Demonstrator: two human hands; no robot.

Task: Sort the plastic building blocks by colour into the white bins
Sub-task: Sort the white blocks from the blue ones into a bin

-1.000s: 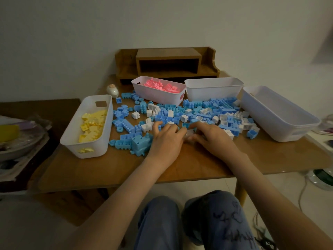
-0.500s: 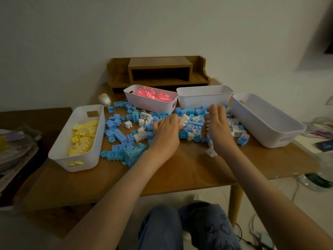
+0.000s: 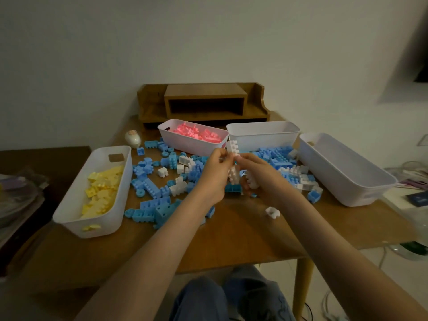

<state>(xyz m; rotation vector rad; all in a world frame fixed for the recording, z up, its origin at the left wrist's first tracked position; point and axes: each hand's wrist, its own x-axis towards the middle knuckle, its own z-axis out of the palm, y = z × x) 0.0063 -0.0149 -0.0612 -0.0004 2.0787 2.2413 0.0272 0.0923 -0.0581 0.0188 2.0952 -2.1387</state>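
Wooden shelf (image 3: 203,101) sits at the back of the surface (image 3: 243,232), small egg-shaped thing (image 3: 133,138) just left of it.

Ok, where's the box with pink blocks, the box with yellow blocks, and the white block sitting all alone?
pink-block bin (image 3: 192,145): head view, on its front wall.
yellow-block bin (image 3: 69,225): head view, on its near end wall.
lone white block (image 3: 272,212): head view, on its top face.

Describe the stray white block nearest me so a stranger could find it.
Start at the wooden table, then the pile of blue and white blocks in its middle. Nearer than the pile, this side of the right hand, the white block lies alone on bare wood, touching nothing.
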